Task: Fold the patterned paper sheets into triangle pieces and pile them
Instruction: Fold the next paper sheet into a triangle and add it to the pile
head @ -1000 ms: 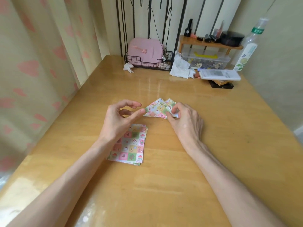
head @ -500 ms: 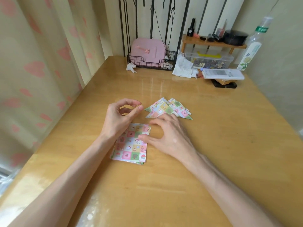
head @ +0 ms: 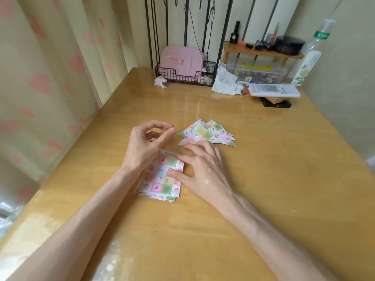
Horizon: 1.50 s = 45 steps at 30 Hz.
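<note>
Head view: table [head: 274, 179] is glossy wood, with a heart-print curtain [head: 50, 78] along its left side.

Sheets [head: 160, 184]: small flat stack of patterned squares, near centre and slightly left, edges a bit fanned at the near side.

Triangles [head: 205, 132]: folded pieces in a loose overlapping pile, just beyond the stack and to its right, apart from it, points facing away.

Left hand [head: 146, 147]: hovers over the stack's far-left corner, wrist covering that corner. Fingers are loosely curled, index tip close to the thumb tip with a gap between. Nothing is in it.

Right hand [head: 205, 169]: comes in from the right, palm down, fingers arched and spread. The thumb tip rests on the top sheet mid-stack, the index tip on the far-right corner. It touches rather than grips, and I can't tell if a sheet is lifted. The other fingertips are just beside the pile's near edge; contact there is unclear.

Back edge of table, left to right:
- crumpled tissue [head: 160, 82]
- black wire basket [head: 182, 76] holding a pink case [head: 181, 59]
- white crumpled paper [head: 224, 82]
- clear box [head: 256, 73] under a small wood shelf [head: 261, 52]
- flat white device [head: 274, 90] on a dark block
- tall bottle [head: 309, 61] at the far right

Shelf carries small dark items, too small to identify.
</note>
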### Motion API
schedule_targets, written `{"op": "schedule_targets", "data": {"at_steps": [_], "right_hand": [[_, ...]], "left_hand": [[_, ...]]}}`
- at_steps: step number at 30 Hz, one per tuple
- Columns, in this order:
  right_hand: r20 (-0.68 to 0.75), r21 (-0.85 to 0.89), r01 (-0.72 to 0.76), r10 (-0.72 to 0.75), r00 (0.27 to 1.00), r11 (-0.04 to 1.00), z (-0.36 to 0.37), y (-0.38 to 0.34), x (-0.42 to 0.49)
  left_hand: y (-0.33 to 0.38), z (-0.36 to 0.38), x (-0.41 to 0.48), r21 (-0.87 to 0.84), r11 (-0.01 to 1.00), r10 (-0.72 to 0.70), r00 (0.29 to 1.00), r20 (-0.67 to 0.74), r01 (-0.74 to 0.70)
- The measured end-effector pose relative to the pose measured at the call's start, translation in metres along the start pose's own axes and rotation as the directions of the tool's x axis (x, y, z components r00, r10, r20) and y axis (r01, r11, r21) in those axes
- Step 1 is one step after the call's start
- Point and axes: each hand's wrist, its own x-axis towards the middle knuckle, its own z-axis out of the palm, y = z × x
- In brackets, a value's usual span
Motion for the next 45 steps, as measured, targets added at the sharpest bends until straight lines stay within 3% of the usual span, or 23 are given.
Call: {"op": "schedule_targets", "data": {"at_steps": [3,6,8,10,13,14,15,17,19,22,25,28,30,36,40,45], "right_hand": [[-0.017,0.078,-0.01,0.011,1.0,0.997,-0.005,-0.002,-0.001],[0.048,0.345,-0.142,0.133,0.99,0.928,-0.016,0.0,0.0],[0.132,0.57,-0.269,0.236,0.963,0.776,-0.027,0.004,0.0],[0.204,0.759,-0.341,0.295,0.934,0.555,-0.036,0.012,-0.001],[0.191,0.859,-0.369,0.446,0.874,0.355,-0.054,0.031,-0.005],[0.166,0.865,-0.37,0.502,0.849,0.34,-0.063,0.037,-0.007],[0.11,0.85,-0.362,0.542,0.833,0.383,-0.07,0.044,-0.01],[-0.078,0.747,-0.301,0.529,0.845,0.593,-0.082,0.059,-0.017],[-0.27,0.548,-0.189,0.386,0.882,0.815,-0.091,0.071,-0.026],[-0.343,0.242,-0.003,0.089,0.935,0.97,-0.094,0.086,-0.038],[-0.214,0.1,0.047,-0.025,0.977,0.994,-0.09,0.09,-0.048],[-0.058,0.127,0.019,-0.012,0.998,0.992,-0.085,0.089,-0.055],[0.032,0.185,-0.019,0.014,0.999,0.983,-0.086,0.091,-0.057],[0.157,0.323,-0.04,-0.012,0.988,0.946,-0.096,0.098,-0.062],[0.26,0.499,-0.129,-0.006,0.966,0.857,-0.101,0.098,-0.065],[0.382,0.523,-0.161,-0.062,0.922,0.837,-0.099,0.103,-0.065]], "left_hand": [[0.0,0.0,0.001,0.07,0.996,0.047,0.999,-0.008,-0.046],[0.002,0.001,0.001,0.091,0.994,0.068,0.998,-0.004,-0.067],[0.004,0.003,0.0,0.07,0.997,0.044,0.999,0.007,-0.045],[0.009,0.005,-0.003,0.025,0.999,0.024,0.998,0.059,-0.025],[0.019,0.011,-0.01,-0.05,0.998,0.047,0.985,0.168,-0.039],[0.022,0.013,-0.013,-0.057,0.997,0.065,0.979,0.195,-0.055],[0.023,0.016,-0.015,-0.054,0.996,0.086,0.973,0.216,-0.076],[0.025,0.02,-0.019,-0.027,0.992,0.124,0.961,0.248,-0.121],[0.026,0.024,-0.022,0.044,0.981,0.172,0.946,0.275,-0.191],[0.028,0.027,-0.027,0.223,0.898,0.283,0.885,0.37,-0.38],[0.028,0.031,-0.035,0.367,0.749,0.333,0.793,0.51,-0.551],[0.026,0.037,-0.041,0.44,0.593,0.372,0.714,0.593,-0.674],[0.024,0.039,-0.042,0.443,0.546,0.405,0.687,0.604,-0.711],[0.027,0.044,-0.047,0.397,0.556,0.403,0.655,0.639,-0.73],[0.033,0.046,-0.052,0.391,0.593,0.35,0.663,0.662,-0.704],[0.035,0.046,-0.054,0.389,0.657,0.268,0.683,0.68,-0.645]]}}
